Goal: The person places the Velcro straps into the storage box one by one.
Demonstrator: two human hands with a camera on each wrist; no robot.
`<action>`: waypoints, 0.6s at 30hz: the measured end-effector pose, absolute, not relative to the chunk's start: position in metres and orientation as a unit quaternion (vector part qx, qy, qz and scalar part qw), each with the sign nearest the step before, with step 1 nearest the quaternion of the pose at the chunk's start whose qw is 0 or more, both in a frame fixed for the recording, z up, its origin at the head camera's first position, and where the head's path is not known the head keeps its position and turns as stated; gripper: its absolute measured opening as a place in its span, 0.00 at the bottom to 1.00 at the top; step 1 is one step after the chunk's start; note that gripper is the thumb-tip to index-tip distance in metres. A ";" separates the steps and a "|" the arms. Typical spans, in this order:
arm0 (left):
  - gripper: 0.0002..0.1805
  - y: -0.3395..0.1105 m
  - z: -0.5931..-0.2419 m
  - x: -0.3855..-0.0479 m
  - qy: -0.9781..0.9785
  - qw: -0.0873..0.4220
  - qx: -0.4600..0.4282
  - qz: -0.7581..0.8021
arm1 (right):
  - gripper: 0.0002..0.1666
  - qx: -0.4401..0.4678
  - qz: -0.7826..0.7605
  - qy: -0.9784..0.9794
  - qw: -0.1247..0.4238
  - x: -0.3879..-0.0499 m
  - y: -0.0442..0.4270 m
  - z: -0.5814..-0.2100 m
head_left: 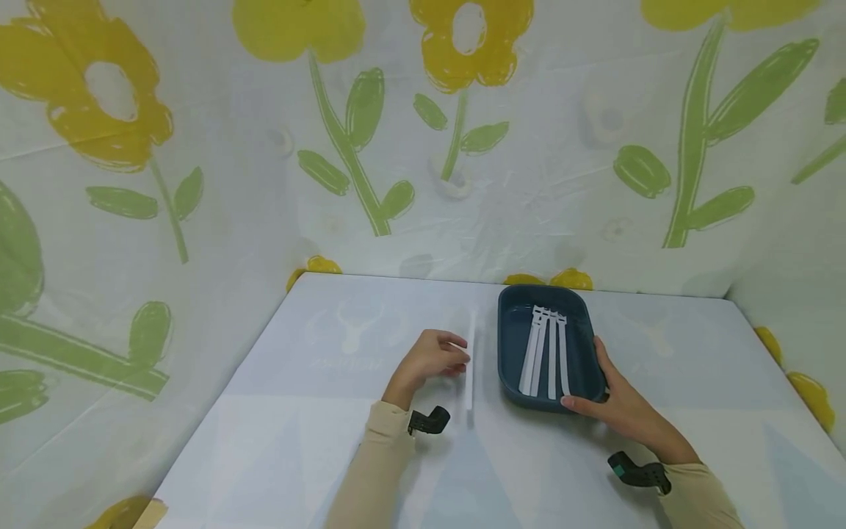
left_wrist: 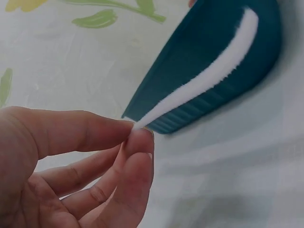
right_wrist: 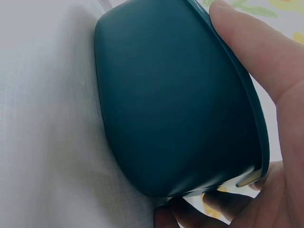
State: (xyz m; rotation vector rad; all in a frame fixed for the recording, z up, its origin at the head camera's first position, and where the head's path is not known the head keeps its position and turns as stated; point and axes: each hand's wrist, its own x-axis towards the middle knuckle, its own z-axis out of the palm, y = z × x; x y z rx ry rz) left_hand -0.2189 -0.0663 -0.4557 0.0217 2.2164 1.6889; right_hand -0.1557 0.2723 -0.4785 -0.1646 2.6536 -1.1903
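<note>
Between its thumb and index fingertip, my left hand [head_left: 432, 360] pinches a white fuzzy hook-and-loop cable tie [head_left: 470, 389]. The tie stretches away from the fingertips in the left wrist view, left of the tray in the head view. A dark teal tray [head_left: 505, 345] sits on the table with several matching white cable ties [head_left: 551, 356] lying side by side in it, slotted heads at the far end. My right hand [head_left: 624, 404] grips the tray's near right corner, thumb at the near rim and fingers along the right side. In the right wrist view, the tray's outer wall [right_wrist: 166, 104] hides part of the fingers.
A white table [head_left: 277, 441] with a faint pale print lies beneath. Behind it and on its sides hangs a white curtain [head_left: 529, 206] with yellow flowers and green leaves. Dark wrist mounts [head_left: 429, 420] are strapped over both beige sleeves.
</note>
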 end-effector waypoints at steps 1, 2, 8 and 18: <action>0.17 -0.067 -0.455 -0.220 0.778 0.177 0.006 0.603 | 0.77 -0.055 -0.405 0.905 0.115 -0.156 0.272 -0.478; 0.17 -0.067 -0.454 -0.220 0.774 0.176 0.008 0.608 | 0.77 -0.055 -0.405 0.905 0.115 -0.156 0.272 -0.478; 0.21 -0.065 -0.445 -0.225 0.759 0.176 0.021 0.626 | 0.77 -0.054 -0.403 0.906 0.115 -0.156 0.272 -0.478; 0.18 -0.054 -0.434 -0.236 0.743 0.174 0.029 0.645 | 0.77 -0.054 -0.403 0.906 0.113 -0.156 0.271 -0.478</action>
